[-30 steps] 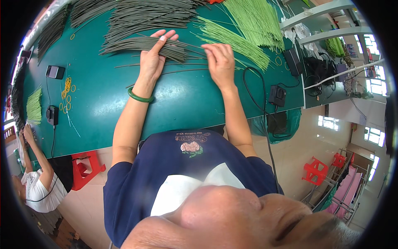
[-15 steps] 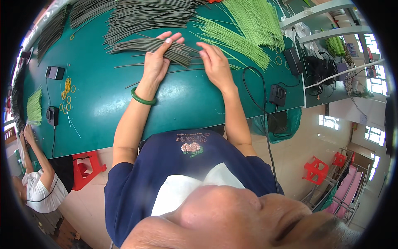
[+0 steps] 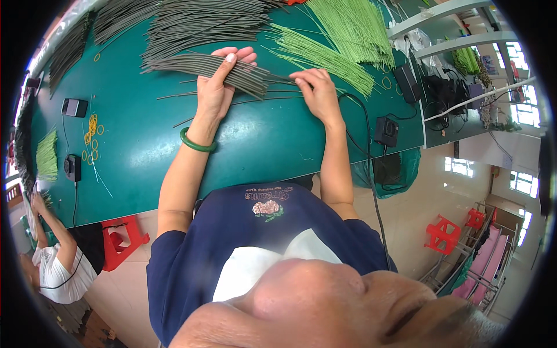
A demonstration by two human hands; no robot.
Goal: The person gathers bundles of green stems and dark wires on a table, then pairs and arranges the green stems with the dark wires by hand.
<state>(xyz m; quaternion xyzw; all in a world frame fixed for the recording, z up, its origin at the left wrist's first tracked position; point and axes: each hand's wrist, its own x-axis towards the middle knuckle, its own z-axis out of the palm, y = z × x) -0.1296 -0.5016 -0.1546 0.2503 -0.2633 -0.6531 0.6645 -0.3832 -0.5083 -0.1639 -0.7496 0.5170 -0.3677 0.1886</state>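
My left hand, below a green bangle on the wrist, is wrapped round a bundle of thin dark stems, thumb on top and fingers emerging at the far side. A few stems stick out to the right of the bundle, and my right hand pinches their ends between thumb and fingers. Several loose dark stems lie on the green table beneath and in front of the bundle. Just beyond it spreads a large pile of similar dark stems.
Thin light-green stems are heaped at the far right. Yellow rubber bands and black power adapters lie on the left; another adapter with a cable sits at right. A co-worker is at the left edge, near a red stool.
My right hand has moved right and closed on the ends of a few stems, which now reach out from the bundle. My left hand keeps its hold with little movement.
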